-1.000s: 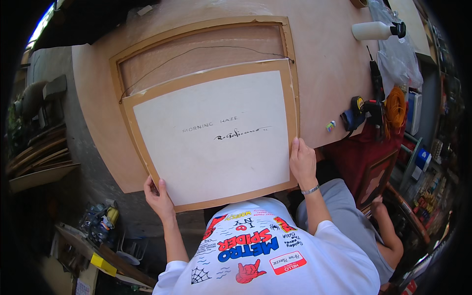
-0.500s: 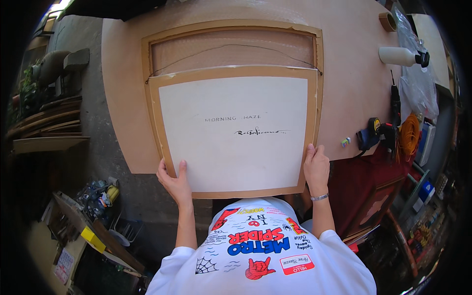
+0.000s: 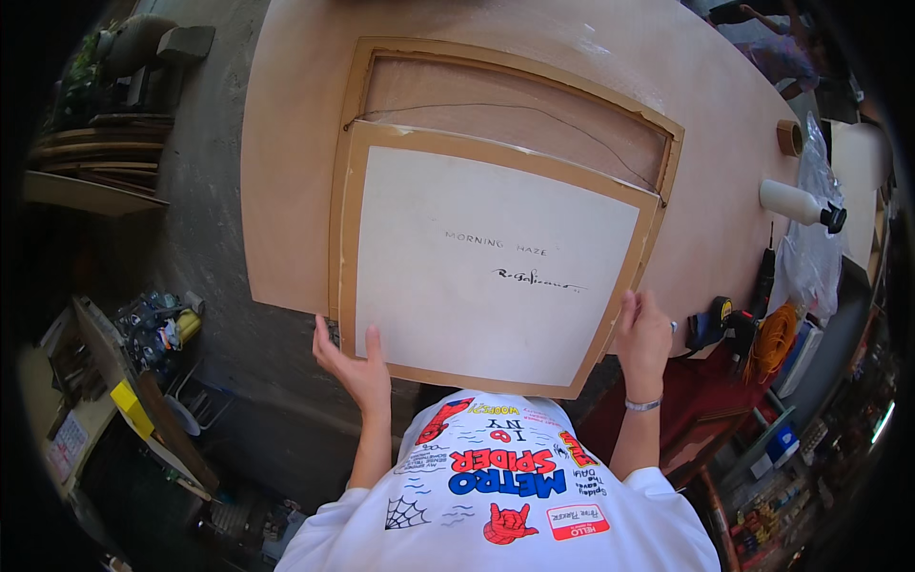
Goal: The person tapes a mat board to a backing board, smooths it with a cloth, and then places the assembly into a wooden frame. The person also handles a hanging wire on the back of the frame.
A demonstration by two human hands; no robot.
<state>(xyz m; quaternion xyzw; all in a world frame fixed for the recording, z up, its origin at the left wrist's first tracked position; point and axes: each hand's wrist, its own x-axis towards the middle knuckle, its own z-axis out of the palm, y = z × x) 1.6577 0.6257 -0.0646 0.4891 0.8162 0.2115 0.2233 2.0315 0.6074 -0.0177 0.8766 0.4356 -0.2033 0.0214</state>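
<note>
A picture panel (image 3: 477,305), white-backed with a tan border and handwriting, lies over the lower part of a larger tan wooden frame (image 3: 534,65). Slack hanging wire (image 3: 524,106) crosses the frame's opening. At the lower left corner, my left hand (image 3: 357,374) is closed around the panel's edge, its thumb on the border and its fingers outside. My right hand (image 3: 646,338), wearing a metal bracelet, has curled fingers against the panel's right edge. What its fingertips touch underneath is hidden.
The pale table (image 3: 286,172) carries a tape roll (image 3: 789,137), a white spray bottle (image 3: 793,202), clear plastic (image 3: 810,253), a power drill (image 3: 742,327) and an orange cord coil (image 3: 770,343). A red-covered surface (image 3: 705,386) stands lower right. Another person (image 3: 777,52) is at the far right.
My view has turned, so the panel and frame appear tilted clockwise and shifted right. The right thumb has moved off the panel's face to its edge. Another person has come into view.
</note>
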